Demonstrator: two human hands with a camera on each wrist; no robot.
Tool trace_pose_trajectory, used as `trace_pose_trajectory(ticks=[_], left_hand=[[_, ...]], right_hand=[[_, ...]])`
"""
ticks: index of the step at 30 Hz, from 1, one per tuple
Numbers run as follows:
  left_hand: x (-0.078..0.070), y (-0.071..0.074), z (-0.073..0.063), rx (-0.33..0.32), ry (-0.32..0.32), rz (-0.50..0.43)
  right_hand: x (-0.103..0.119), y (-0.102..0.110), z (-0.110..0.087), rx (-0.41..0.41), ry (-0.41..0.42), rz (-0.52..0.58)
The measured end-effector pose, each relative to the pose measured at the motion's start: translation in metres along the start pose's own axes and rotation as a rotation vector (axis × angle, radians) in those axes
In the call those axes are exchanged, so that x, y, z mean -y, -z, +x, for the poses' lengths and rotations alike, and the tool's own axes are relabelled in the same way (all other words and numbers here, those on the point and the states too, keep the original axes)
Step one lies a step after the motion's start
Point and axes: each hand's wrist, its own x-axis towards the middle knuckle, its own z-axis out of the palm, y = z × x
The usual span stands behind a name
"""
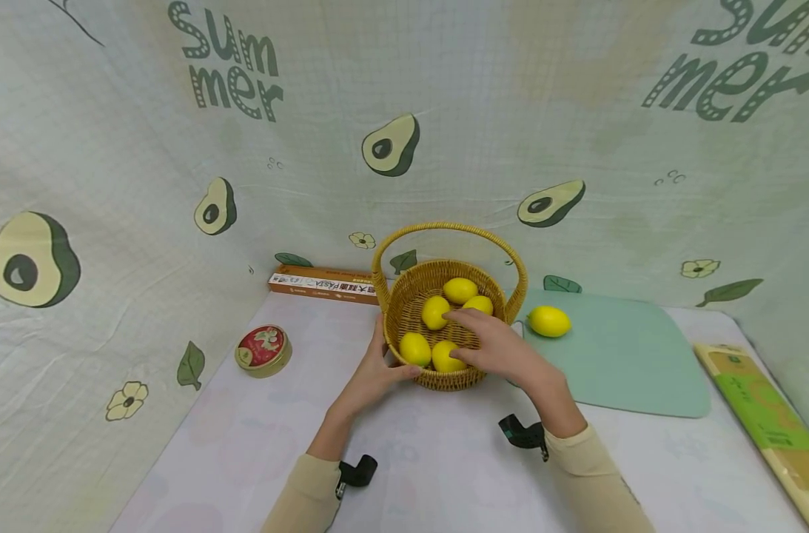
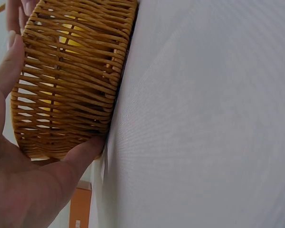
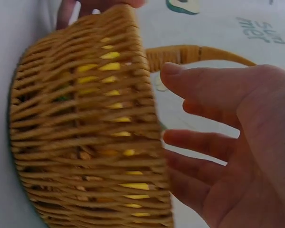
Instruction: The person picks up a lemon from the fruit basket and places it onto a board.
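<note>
A woven wicker basket (image 1: pixel 451 380) with a tall arched handle stands upright on the table, with several yellow lemons (image 1: pixel 460 290) inside it. My left hand (image 1: pixel 373 374) holds the basket by its left side, thumb along the front rim and fingers around the wall. In the left wrist view, thumb and fingers spread over the wickerwork (image 2: pixel 71 76). Over the basket's right half reaches my right hand (image 1: pixel 497 344), fingers apart and nothing gripped, its fingertips close over the lemons. The right wrist view has this hand (image 3: pixel 228 137) above the rim, with a gap between thumb and fingers.
One lemon (image 1: pixel 549 321) lies on a pale green board (image 1: pixel 633 363) right of the basket. A pasta box (image 1: pixel 324 285) sits behind left, against the cloth backdrop. A round red-lidded tin (image 1: pixel 263 351) is at left, a green-and-tan packet (image 1: pixel 764 414) at far right.
</note>
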Motion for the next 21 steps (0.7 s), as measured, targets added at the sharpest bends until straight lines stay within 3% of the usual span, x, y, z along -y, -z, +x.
trace_pose_trajectory(ticks=[10, 18, 21], left_hand=[[0.002, 0.001, 0.000, 0.001, -0.010, -0.015], [-0.019, 0.004, -0.005, 0.059, 0.024, -0.044], [-0.012, 0.003, -0.003, 0.045, 0.028, -0.039]], right_hand=[[0.007, -0.026, 0.009, 0.017, -0.094, -0.123], [0.010, -0.029, 0.012, 0.022, -0.165, -0.116], [0.010, -0.029, 0.013, 0.027, -0.187, -0.114]])
